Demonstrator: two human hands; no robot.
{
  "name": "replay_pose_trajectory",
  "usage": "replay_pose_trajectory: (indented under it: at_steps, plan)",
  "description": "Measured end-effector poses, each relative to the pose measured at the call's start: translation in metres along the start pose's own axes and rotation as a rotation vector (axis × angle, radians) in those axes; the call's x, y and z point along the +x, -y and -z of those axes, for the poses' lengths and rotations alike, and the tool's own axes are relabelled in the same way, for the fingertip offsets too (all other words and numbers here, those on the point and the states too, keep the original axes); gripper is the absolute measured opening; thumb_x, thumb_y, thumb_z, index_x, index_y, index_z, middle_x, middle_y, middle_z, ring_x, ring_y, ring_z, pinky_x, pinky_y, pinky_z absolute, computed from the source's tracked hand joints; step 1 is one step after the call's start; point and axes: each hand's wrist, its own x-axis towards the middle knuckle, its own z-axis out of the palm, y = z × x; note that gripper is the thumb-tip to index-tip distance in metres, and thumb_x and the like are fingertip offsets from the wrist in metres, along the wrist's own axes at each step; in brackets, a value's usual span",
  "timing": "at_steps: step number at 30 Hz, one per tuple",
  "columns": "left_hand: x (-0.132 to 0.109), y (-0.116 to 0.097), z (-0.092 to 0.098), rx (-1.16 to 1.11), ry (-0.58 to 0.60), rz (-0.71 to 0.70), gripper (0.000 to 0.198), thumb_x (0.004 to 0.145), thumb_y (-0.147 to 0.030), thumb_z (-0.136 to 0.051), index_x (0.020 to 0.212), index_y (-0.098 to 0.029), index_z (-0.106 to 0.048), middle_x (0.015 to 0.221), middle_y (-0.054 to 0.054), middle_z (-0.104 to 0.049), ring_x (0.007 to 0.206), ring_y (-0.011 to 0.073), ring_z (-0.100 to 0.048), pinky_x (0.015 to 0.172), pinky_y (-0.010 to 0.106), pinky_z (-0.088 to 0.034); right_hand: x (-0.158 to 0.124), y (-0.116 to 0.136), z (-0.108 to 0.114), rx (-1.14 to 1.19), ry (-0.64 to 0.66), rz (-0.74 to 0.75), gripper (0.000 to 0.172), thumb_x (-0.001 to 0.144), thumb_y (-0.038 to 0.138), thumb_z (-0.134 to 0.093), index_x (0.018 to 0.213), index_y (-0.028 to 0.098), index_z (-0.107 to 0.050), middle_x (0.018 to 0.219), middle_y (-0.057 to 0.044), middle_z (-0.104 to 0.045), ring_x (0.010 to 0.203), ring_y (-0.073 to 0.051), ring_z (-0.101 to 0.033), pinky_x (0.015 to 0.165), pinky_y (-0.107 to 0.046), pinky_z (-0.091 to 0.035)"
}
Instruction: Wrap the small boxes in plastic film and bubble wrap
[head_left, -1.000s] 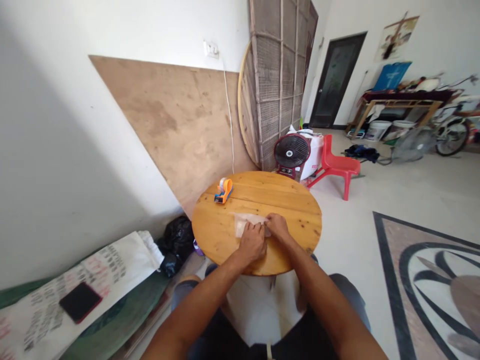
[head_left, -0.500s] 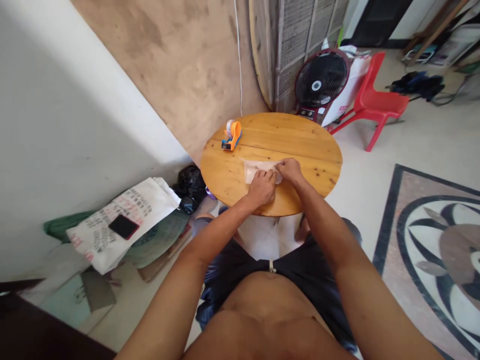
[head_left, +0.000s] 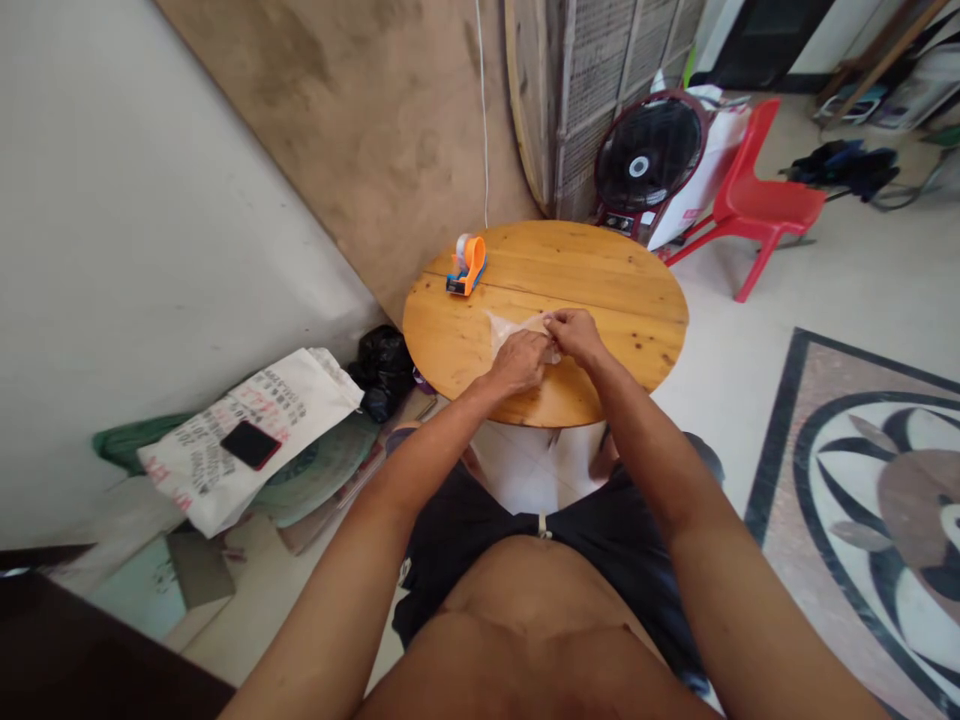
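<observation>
A thin, clear plastic bag (head_left: 504, 330) lies partly creased on the round wooden table (head_left: 585, 270). My left hand (head_left: 523, 360) is closed on the bag's near edge, its fingers bent and pressed together. Right beside it, my right hand (head_left: 573, 332) pinches the bag's right end between thumb and fingers. The fingertips of both hands almost meet, and the part of the bag between them is mostly hidden. Farther back on the left side of the table stands an orange and blue tape dispenser (head_left: 468, 265) with a roll of tape; neither hand touches it.
A red plastic chair (head_left: 772, 200) and a dark round fan (head_left: 651, 150) stand behind the table to the right. At the left, a phone (head_left: 250, 445) lies on a white printed sack (head_left: 307, 385), near a black plastic bag (head_left: 382, 365). A board leans on the wall.
The plastic bag lay flatter before; its left part is now creased and raised. My left hand has turned slightly, while my right hand keeps its pinch. The view has shifted a little.
</observation>
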Motion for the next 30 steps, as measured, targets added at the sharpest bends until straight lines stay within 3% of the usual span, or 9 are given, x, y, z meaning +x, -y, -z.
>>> replay_pose_trajectory:
  at_steps: [3,7,10,12,17,23,30]
  plan:
    - [0.0,0.002,0.002,-0.072,-0.025,0.032,0.04,0.079,-0.008,-0.046,0.114,-0.019,-0.063,0.125,0.01,-0.066,0.122,0.0215,-0.058,0.108,0.039,-0.044,-0.006,0.005,0.0,0.081,0.061,0.017,0.027,0.086,0.035,-0.055,0.084,0.013,-0.069,0.049,0.003,-0.052,0.044,-0.011,-0.047,0.048,-0.021,-0.039]
    - [0.005,0.008,0.007,-0.166,-0.091,0.134,0.042,0.077,-0.004,-0.047,0.114,-0.017,-0.062,0.152,0.012,-0.046,0.143,0.0215,-0.041,0.114,0.038,-0.041,-0.015,0.009,0.003,0.206,0.098,0.048,0.034,0.088,0.035,-0.05,0.102,0.011,-0.069,0.06,0.002,-0.057,0.045,-0.01,-0.048,0.047,-0.021,-0.04]
    - [0.015,0.016,0.012,-0.253,-0.046,0.219,0.034,0.079,-0.004,-0.047,0.105,-0.015,-0.065,0.142,0.014,-0.055,0.133,0.0224,-0.052,0.109,0.037,-0.046,-0.018,0.006,0.003,0.284,0.079,0.013,0.047,0.087,0.027,-0.045,0.129,0.01,-0.06,0.071,0.0,-0.062,0.046,-0.01,-0.05,0.047,-0.021,-0.041]
    - [0.024,0.023,0.015,-0.301,-0.03,0.246,0.035,0.08,-0.005,-0.044,0.106,-0.015,-0.066,0.129,0.013,-0.064,0.122,0.0206,-0.06,0.106,0.036,-0.048,-0.018,0.002,0.0,0.269,0.075,0.002,0.053,0.083,0.02,-0.044,0.134,0.011,-0.056,0.073,-0.001,-0.063,0.048,-0.01,-0.05,0.049,-0.022,-0.042]
    - [0.043,0.038,0.017,-0.428,-0.012,0.308,0.05,0.074,-0.003,-0.049,0.12,-0.012,-0.066,0.131,0.012,-0.066,0.126,0.0225,-0.058,0.113,0.039,-0.042,-0.015,-0.008,-0.008,0.056,0.009,0.114,0.046,0.08,0.02,-0.049,0.122,0.012,-0.067,0.078,-0.002,-0.067,0.063,-0.014,-0.057,0.066,-0.026,-0.049]
    - [0.059,0.048,0.017,-0.538,0.048,0.389,0.061,0.072,-0.005,-0.054,0.132,-0.005,-0.058,0.14,0.017,-0.059,0.129,0.024,-0.057,0.108,0.034,-0.046,-0.023,-0.008,-0.008,-0.223,-0.065,0.301,0.039,0.083,0.019,-0.052,0.116,0.013,-0.073,0.099,-0.01,-0.069,0.09,-0.019,-0.062,0.09,-0.03,-0.047]
    - [0.078,0.05,0.021,-0.486,0.056,0.338,0.071,0.074,-0.002,-0.048,0.144,-0.006,-0.047,0.139,0.017,-0.059,0.125,0.0226,-0.058,0.108,0.034,-0.045,-0.041,-0.006,-0.014,-0.543,-0.073,0.355,0.038,0.097,0.028,-0.044,0.123,0.021,-0.07,0.11,-0.012,-0.062,0.095,-0.021,-0.059,0.085,-0.029,-0.044]
